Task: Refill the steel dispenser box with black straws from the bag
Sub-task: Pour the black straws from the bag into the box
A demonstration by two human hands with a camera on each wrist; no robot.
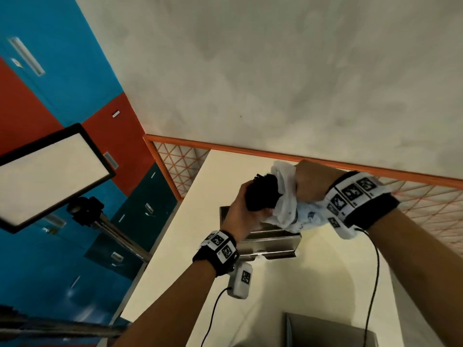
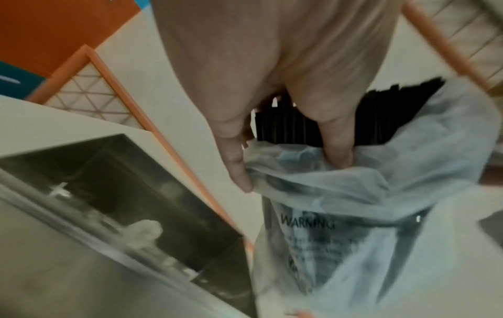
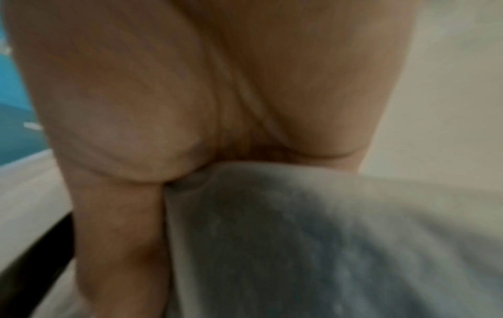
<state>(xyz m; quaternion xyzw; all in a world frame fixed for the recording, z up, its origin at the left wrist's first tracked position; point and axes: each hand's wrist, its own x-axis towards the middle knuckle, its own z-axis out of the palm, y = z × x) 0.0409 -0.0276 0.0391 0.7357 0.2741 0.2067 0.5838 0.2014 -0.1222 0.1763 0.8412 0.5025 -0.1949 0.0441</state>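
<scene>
Both hands are raised above the open steel dispenser box (image 1: 273,242), which stands on the cream table (image 1: 313,284). My left hand (image 1: 240,209) grips a thick bundle of black straws (image 1: 263,194) that sticks out of the mouth of a clear plastic bag (image 1: 288,211). My right hand (image 1: 310,184) grips the bag's body. In the left wrist view the fingers (image 2: 236,167) wrap the straws (image 2: 293,127) just above the bag's crumpled rim (image 2: 354,193), with the steel box (image 2: 122,204) open below left. The right wrist view shows only the palm (image 3: 190,96) pressed on the bag (image 3: 299,236).
An orange lattice rail (image 1: 426,204) borders the table's far side. A lit panel lamp on a tripod (image 1: 50,176) stands off the table to the left. A flat steel piece (image 1: 328,331) lies at the near edge. Wrist cables (image 1: 373,284) hang over the table.
</scene>
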